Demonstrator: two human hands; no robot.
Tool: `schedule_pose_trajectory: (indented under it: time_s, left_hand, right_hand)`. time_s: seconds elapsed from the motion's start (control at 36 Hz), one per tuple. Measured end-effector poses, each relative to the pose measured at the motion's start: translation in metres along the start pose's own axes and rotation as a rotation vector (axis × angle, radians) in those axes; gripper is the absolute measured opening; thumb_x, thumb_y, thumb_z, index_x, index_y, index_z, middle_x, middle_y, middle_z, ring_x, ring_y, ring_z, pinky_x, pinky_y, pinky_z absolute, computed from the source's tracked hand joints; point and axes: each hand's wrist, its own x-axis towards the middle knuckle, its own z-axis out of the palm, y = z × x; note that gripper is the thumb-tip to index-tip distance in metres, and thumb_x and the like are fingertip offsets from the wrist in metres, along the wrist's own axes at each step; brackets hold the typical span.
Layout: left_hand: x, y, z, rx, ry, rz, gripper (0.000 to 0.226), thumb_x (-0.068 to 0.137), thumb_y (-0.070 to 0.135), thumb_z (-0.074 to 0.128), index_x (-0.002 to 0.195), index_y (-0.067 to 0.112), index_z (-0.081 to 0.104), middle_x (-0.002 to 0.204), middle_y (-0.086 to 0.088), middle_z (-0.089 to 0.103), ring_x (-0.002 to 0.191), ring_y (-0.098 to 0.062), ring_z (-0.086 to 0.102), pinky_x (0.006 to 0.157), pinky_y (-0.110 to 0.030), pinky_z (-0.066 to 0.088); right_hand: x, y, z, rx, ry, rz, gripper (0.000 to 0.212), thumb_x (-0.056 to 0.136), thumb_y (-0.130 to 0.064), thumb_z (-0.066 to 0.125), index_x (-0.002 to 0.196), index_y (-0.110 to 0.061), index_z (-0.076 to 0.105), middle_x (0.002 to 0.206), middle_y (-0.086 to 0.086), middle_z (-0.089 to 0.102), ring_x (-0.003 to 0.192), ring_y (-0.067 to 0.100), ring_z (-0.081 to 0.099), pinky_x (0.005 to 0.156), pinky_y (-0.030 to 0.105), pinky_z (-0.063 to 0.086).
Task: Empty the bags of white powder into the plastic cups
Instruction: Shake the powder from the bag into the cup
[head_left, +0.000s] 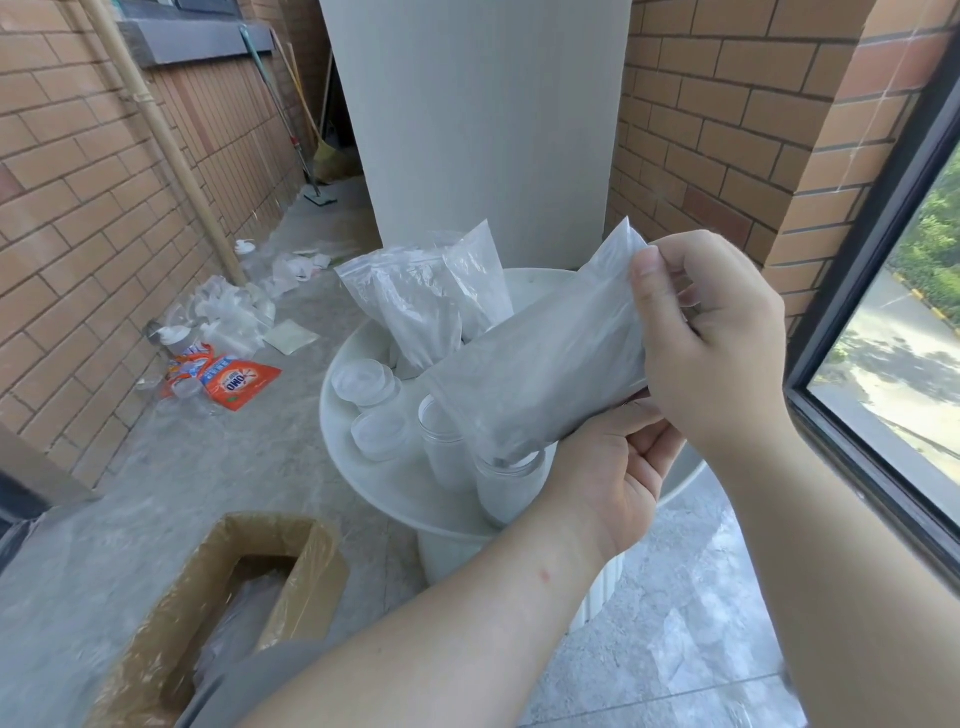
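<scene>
Both forearms enter from the bottom edge of my view. The left hand (618, 467) curls under the lower edge of the powder bag (545, 364) and grips it. The right hand (711, 343) pinches the bag's upper corner between thumb and fingers.

The bag is tilted, with its low end at the mouth of an open plastic cup (506, 488). That cup stands close to the near rim of the round white tabletop (363, 483). A second open cup (441, 447) stands just beside it on the left, and two lidded cups (363, 382) sit further left.

More full bags (415, 306) stand upright at the far side, near the grey column (478, 130).

Clearances as I see them:
- Right: the dark window frame (857, 364) runs close to the right hand.
- Near left: a cardboard box (234, 597) sits on the floor below the rim.
</scene>
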Motion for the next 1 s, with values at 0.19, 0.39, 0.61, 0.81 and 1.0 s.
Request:
schedule_pose_trajectory:
  time_s: [0.19,0.39,0.61,0.81,1.0]
  left_hand:
    - [-0.0002,-0.0006,0.0001,-0.004,-0.013,0.000,0.040,0.089,-0.014,0.053,0.068,0.009,0.077,0.081,-0.004,0.077,0.071,-0.012,0.074,0.063,-0.023,0.059]
    - [-0.0010,-0.0008,-0.0001,-0.002,-0.017,-0.001,0.038,0.090,-0.014,0.054,0.070,0.009,0.077,0.082,-0.004,0.077,0.071,-0.012,0.074,0.064,-0.023,0.059]
    - [-0.0004,-0.0006,0.0007,-0.005,-0.012,-0.001,0.040,0.089,-0.014,0.053,0.067,0.009,0.077,0.079,-0.004,0.076,0.069,-0.011,0.074,0.062,-0.023,0.059]
    - [-0.0030,0.0007,0.0033,0.011,-0.026,-0.015,0.048,0.093,-0.010,0.051,0.055,0.010,0.074,0.064,0.000,0.072,0.055,-0.006,0.069,0.053,-0.016,0.054]
    - [-0.0017,0.0014,0.0023,0.039,-0.012,-0.015,0.045,0.093,-0.010,0.051,0.057,0.009,0.071,0.060,0.000,0.069,0.052,-0.007,0.067,0.051,-0.016,0.053]
  right_hand:
    - [0.0016,0.0006,-0.0012,0.002,0.003,-0.005,0.028,0.104,-0.022,0.051,0.086,-0.004,0.061,0.080,0.002,0.057,0.079,0.020,0.050,0.072,0.029,0.040]
    - [0.0017,0.0006,-0.0012,-0.008,0.004,-0.014,0.027,0.103,-0.022,0.051,0.086,-0.005,0.062,0.081,0.000,0.056,0.079,0.017,0.049,0.072,0.022,0.039]
    - [0.0007,0.0024,-0.0009,-0.019,-0.009,-0.013,0.026,0.103,-0.023,0.051,0.087,-0.006,0.062,0.081,-0.004,0.054,0.080,0.014,0.049,0.072,0.025,0.039]
    - [-0.0004,0.0031,0.0005,-0.029,-0.017,-0.012,0.024,0.103,-0.021,0.053,0.086,-0.008,0.063,0.081,-0.005,0.055,0.081,0.012,0.049,0.074,0.017,0.038]
    - [-0.0008,0.0039,-0.0004,-0.034,-0.028,-0.022,0.024,0.103,-0.021,0.054,0.086,-0.008,0.063,0.081,-0.006,0.054,0.080,0.012,0.049,0.074,0.021,0.038]
